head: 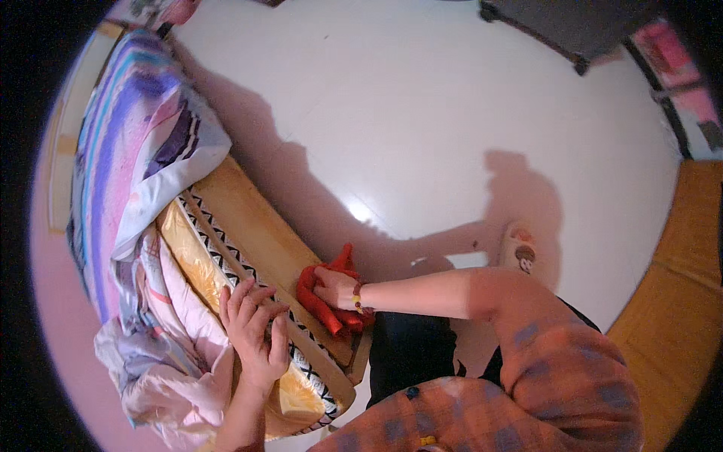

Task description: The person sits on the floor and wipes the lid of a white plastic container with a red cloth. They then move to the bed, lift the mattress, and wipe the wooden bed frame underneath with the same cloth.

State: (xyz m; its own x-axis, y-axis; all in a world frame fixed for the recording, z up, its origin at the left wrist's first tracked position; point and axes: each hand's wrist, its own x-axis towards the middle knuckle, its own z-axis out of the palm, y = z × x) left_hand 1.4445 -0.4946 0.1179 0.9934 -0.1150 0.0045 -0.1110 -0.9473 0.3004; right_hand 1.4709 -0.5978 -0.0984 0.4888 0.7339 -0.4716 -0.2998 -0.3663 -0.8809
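My right hand (337,287) grips a bunched red cloth (312,299) against the wooden side board of a bed (265,209). A beaded bracelet is around that wrist. To its left, my left hand (254,330) lies with fingers spread on the edge of a yellow patterned mattress (192,254), over its black-and-white trim, and holds nothing. Crumpled pale pink bedding (186,390) lies beside the left wrist. Farther up the bed, a striped blanket (107,164) in purple, pink and blue is folded back over the mattress. The red cloth's underside is hidden.
The bed's side runs diagonally beside a pale tiled floor (384,113). A slipper (519,248) is on the floor near my legs. A dark wheeled object (570,28) stands at the upper right, and wooden furniture (672,288) lines the right edge.
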